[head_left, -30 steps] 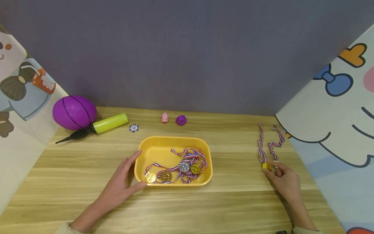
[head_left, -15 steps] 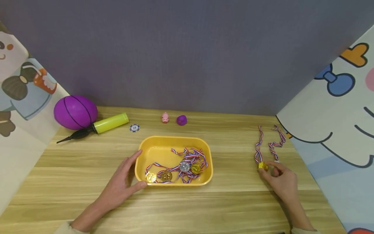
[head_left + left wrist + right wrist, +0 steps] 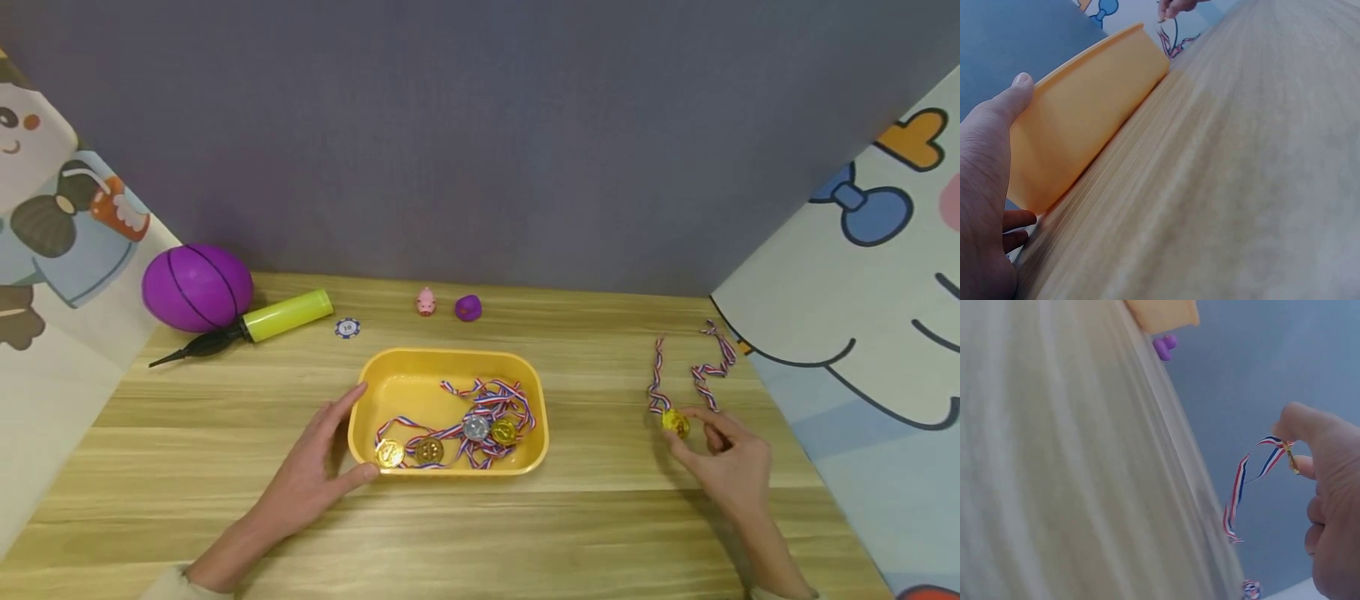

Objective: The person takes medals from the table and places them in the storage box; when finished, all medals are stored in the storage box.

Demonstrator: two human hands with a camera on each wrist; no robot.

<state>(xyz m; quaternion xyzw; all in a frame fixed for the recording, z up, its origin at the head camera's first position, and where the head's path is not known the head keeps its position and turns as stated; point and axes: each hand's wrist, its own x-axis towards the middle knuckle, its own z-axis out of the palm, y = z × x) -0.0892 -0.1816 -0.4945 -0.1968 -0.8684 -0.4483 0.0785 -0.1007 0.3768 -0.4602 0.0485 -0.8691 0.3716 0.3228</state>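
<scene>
My right hand (image 3: 726, 461) pinches a gold medal (image 3: 676, 423) between thumb and fingertips at the right of the table. The medal is raised, and its red, white and blue ribbon (image 3: 1238, 487) hangs down from it in the right wrist view. A second striped ribbon (image 3: 708, 371) lies just beyond that hand. My left hand (image 3: 311, 467) holds the near-left corner of a yellow plastic tray (image 3: 450, 357), thumb on the near wall and fingers at the left end. Inside the tray lie two gold medals (image 3: 389, 453), a darker bronze-coloured medal (image 3: 429, 451) and a silver medal (image 3: 476, 427), with tangled ribbons.
A purple ball (image 3: 197, 287) and a yellow-green hand pump (image 3: 288, 315) with a black nozzle lie at the back left. Behind the tray are a poker chip (image 3: 347, 328), a pink pig figure (image 3: 426, 302) and a small purple toy (image 3: 468, 308). A grey panel (image 3: 480, 150) closes off the back.
My right hand has lifted the gold medal, drawing its ribbon toward me and slightly left, away from the other ribbon. The left hand stays at the tray.
</scene>
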